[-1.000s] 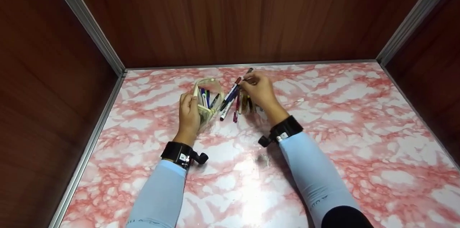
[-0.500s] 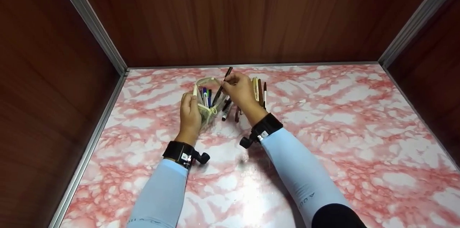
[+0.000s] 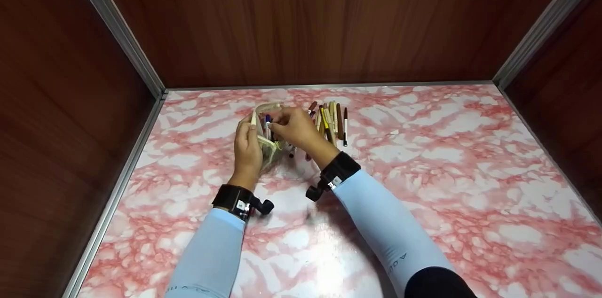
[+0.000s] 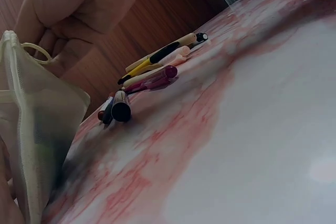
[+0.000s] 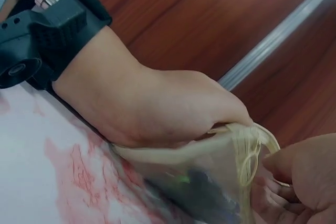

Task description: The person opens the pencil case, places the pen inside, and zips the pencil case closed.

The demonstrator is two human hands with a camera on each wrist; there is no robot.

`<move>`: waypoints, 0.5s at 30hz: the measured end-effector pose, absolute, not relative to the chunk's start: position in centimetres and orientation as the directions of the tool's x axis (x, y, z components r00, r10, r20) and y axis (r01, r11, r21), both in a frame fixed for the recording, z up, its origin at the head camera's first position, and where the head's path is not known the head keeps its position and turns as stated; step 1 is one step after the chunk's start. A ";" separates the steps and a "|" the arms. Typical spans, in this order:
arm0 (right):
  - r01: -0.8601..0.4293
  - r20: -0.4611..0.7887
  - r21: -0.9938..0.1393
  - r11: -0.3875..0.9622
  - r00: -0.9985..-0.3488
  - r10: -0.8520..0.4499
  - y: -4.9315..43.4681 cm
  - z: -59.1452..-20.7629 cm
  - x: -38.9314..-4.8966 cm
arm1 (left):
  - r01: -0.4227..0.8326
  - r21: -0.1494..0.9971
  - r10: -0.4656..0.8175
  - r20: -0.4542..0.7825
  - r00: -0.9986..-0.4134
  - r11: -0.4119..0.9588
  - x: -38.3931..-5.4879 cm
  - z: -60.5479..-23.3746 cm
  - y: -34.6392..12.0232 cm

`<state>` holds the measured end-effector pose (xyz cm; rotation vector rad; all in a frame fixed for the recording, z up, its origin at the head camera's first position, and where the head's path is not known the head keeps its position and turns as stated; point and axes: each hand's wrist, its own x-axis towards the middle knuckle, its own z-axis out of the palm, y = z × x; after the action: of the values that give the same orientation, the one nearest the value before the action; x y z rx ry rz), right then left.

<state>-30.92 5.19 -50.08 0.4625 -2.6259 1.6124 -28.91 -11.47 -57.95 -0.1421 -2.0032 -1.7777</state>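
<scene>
A pale yellow mesh pencil case [image 3: 269, 154] stands with its mouth open; my left hand [image 3: 248, 145] grips its left side. Inside are several pens, among them a blue-capped one [image 3: 268, 121]. My right hand [image 3: 296, 126] is at the mouth with its fingers bent down into it. Its fingertips are largely hidden, and whether they pinch a pen does not show. The right wrist view has the zipper loop [image 5: 251, 163] beside the right hand's bent fingers. Through the mesh [image 4: 50, 129], the left wrist view gives only dark and green blurs.
Right of the case lie several pens and markers, including a yellow and black pen [image 3: 324, 117], a brown one [image 3: 339, 121] and a white one [image 3: 345, 126]. A magenta pen [image 4: 152, 80] lies closer to the case. Wood-look panels [image 3: 329, 20] border the red-and-white marbled table [image 3: 447, 161].
My right hand has brought a black pen left from the pile to the case and dipped to its mouth. That pen no longer sticks up above the hand. The left hand keeps its grip.
</scene>
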 end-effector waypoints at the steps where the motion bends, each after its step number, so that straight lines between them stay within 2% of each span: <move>1: -0.268 0.174 -0.868 0.417 -0.952 -0.251 5.3 -50.0 -30.9 | 0.365 0.917 -0.219 0.394 -0.893 0.161 -28.9 -58.0 -11.5; 10: -0.207 0.133 -0.879 0.430 -0.972 -0.195 10.4 -50.5 -31.5 | 0.363 0.921 -0.211 0.386 -0.898 0.143 -28.9 -58.0 -11.3; 15: -0.212 0.168 -0.833 0.511 -0.977 -0.131 14.8 -51.8 -31.8 | 0.342 0.931 -0.222 0.363 -0.905 0.131 -28.7 -58.0 -11.6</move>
<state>-31.83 14.80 -51.82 0.3027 -2.6575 1.4832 -28.68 -11.60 -57.96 -0.1149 -1.9999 -1.8248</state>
